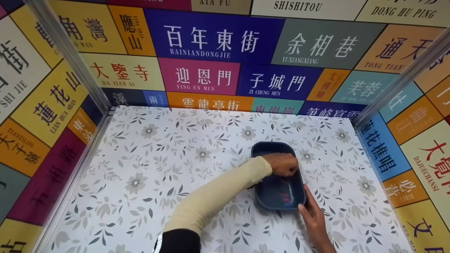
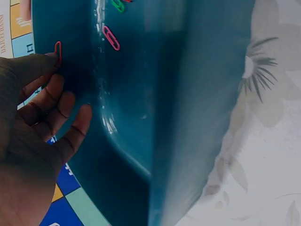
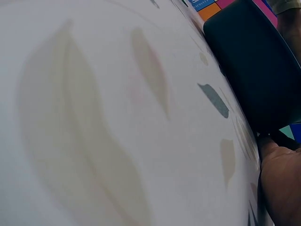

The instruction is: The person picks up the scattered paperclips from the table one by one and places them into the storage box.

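Observation:
A dark blue rectangular plastic container (image 1: 269,191) stands on the table, with several coloured paper clips on its floor. My left hand (image 1: 283,164) reaches inside it. In the left wrist view, thumb and index finger pinch a red paper clip (image 2: 58,52) beside the inner wall, while the other fingers are loosely bent. A pink paper clip (image 2: 111,38) and a green paper clip (image 2: 117,5) lie below on the container floor. My right hand (image 1: 314,216) grips the container's near right corner from outside. The right wrist view shows only part of that hand, against the container's dark outer wall.
A white tabletop (image 1: 168,158) with grey flowers and leaves lies around the container. Panels of coloured street-name blocks (image 1: 214,38) rise at the back and both sides, with metal posts (image 1: 75,59) at the corners.

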### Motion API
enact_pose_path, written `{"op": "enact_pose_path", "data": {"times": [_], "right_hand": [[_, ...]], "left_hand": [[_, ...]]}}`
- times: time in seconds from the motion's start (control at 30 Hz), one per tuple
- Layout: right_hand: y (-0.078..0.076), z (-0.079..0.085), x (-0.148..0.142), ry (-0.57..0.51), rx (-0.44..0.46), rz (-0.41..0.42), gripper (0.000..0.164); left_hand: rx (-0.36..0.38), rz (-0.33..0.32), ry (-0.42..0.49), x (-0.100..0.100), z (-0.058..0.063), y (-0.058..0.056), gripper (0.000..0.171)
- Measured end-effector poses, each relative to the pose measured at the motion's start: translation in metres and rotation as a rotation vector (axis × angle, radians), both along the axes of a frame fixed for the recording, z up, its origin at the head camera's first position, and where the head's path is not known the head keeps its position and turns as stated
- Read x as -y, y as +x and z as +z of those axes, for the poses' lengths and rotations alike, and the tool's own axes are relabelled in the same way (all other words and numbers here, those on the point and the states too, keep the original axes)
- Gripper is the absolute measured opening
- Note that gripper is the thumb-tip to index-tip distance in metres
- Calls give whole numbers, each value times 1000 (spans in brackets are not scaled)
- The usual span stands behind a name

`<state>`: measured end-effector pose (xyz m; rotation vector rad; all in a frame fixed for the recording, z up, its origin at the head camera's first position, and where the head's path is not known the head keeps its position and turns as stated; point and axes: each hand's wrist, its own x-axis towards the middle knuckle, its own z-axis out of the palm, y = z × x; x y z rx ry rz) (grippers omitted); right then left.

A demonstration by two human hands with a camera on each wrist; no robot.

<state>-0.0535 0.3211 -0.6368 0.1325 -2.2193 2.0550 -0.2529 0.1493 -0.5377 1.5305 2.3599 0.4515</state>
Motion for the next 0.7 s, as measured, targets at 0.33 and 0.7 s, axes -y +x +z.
{"op": "enact_pose_path", "data": {"times": [0.33, 0.7], "right_hand": [[1, -2, 3, 1, 0, -3, 67], [2, 3, 0, 28, 16, 3, 68]], "left_hand": [[-113, 222, -25, 2, -20, -12, 24], [22, 330, 204, 27, -17, -16, 31]]}}
